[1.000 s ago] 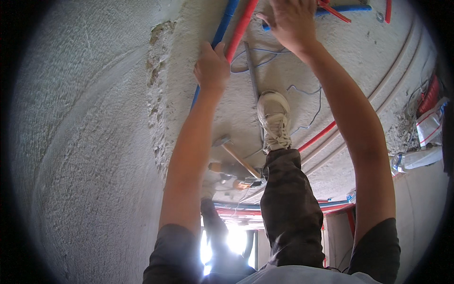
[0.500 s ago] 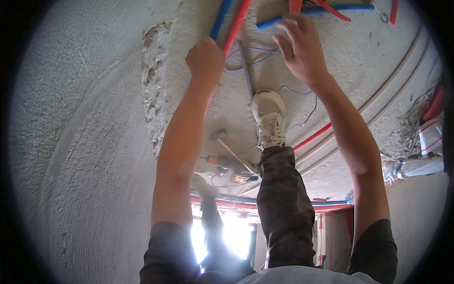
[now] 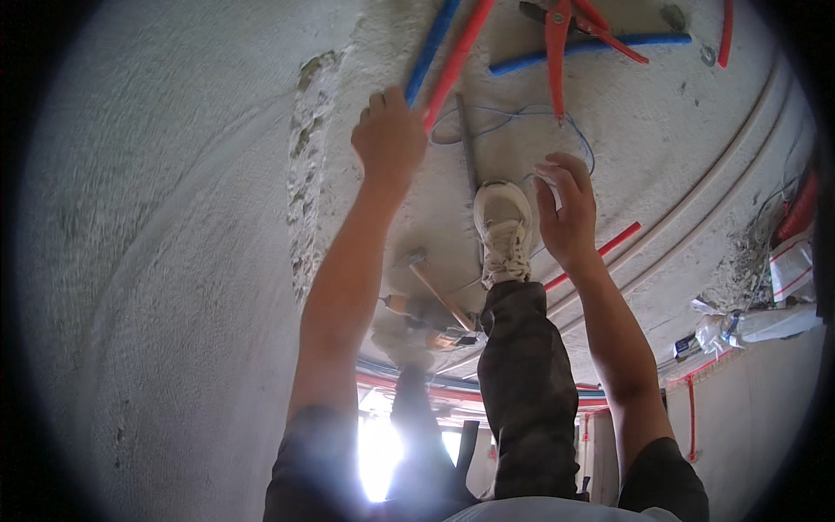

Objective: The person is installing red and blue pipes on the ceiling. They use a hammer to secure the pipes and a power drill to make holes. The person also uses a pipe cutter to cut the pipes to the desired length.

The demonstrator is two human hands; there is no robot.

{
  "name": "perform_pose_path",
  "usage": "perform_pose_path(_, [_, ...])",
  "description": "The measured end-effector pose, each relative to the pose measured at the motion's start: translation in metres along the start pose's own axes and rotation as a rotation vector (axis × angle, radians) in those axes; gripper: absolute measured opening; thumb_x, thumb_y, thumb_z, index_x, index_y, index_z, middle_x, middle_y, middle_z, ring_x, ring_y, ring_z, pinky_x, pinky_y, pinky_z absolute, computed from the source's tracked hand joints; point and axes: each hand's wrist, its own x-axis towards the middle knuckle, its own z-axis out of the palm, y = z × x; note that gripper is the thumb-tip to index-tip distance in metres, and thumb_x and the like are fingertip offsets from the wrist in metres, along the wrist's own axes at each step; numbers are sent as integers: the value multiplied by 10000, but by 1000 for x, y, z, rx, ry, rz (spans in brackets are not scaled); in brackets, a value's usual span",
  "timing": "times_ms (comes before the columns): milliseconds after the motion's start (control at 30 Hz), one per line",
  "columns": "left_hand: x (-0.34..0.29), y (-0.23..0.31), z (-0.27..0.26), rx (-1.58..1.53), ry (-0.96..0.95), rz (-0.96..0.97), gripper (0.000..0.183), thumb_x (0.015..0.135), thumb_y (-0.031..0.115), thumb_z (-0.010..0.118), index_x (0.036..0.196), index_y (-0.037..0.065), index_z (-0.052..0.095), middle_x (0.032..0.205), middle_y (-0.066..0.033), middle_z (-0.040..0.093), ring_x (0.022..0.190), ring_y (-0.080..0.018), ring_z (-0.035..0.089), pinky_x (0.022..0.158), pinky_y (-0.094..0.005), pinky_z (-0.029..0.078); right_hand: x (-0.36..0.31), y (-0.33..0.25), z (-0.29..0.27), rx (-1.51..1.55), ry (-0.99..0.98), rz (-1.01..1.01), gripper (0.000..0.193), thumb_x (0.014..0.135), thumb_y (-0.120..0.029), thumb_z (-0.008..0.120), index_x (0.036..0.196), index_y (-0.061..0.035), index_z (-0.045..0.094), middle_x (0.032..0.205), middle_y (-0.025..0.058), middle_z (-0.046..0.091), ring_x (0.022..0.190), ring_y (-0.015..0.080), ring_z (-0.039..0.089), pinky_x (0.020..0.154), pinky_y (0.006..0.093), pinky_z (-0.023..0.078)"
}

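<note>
My left grip [image 3: 389,139], at upper centre, closes with curled fingers on the long blue pipe [image 3: 432,48]; the pipe slants down from the top edge of the view and disappears under my knuckles. The long red pipe [image 3: 461,61] runs just beside it, to its right, and reaches the thumb side of the same grip; whether I clasp this one too, I cannot tell, as my palm is hidden. My right grip [image 3: 567,209] is empty, its thumb and fingers apart and loosely bent; it hangs over the rough grey floor [image 3: 661,113], just right of my pale laced shoe [image 3: 504,222]. Beyond my right grip lies a red-handled tool [image 3: 557,52], splayed across a short blue pipe [image 3: 522,63]; a short red piece [image 3: 726,30] lies to the right of these, near the top edge. A grey bar [image 3: 467,135] extends beyond the toe of my shoe, between my two grips; a red length of pipe [image 3: 622,237] passes by my right wrist. A hammer [image 3: 442,297] with a wooden handle lies left of my trouser leg [image 3: 526,383]; a textured grey wall [image 3: 174,261] fills the left side.
</note>
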Motion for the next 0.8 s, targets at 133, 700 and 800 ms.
perform_pose_path(133, [-134, -57, -10, 14, -144, 82, 283, 926, 249, 752, 1088, 46, 639, 1023, -174, 640, 903, -410, 669, 754, -542, 533, -6, -15, 4, -18, -41, -56, 234, 929, -11, 722, 1160, -37, 693, 1259, 178, 653, 1173, 385, 638, 995, 459, 525])
perform_pose_path(700, [-670, -419, -60, -210, -415, 32, 100, 894, 163, 761, 965, 99, 732, 901, -121, 682, 865, -326, 692, 770, -471, 560, -435, -68, -80, -553, -143, 386, 325, 903, -34, 751, 1215, -40, 659, 1400, 223, 536, 1267, 444, 577, 1067, 476, 488])
perform_pose_path(800, [-719, -455, -73, -153, -480, 107, 84, 898, 152, 746, 897, 71, 723, 863, -120, 671, 830, -309, 689, 737, -438, 554, -466, -99, -90, -590, -218, 352, 328, 904, -104, 755, 1209, -21, 668, 1363, 234, 555, 1255, 450, 585, 1054, 482, 494])
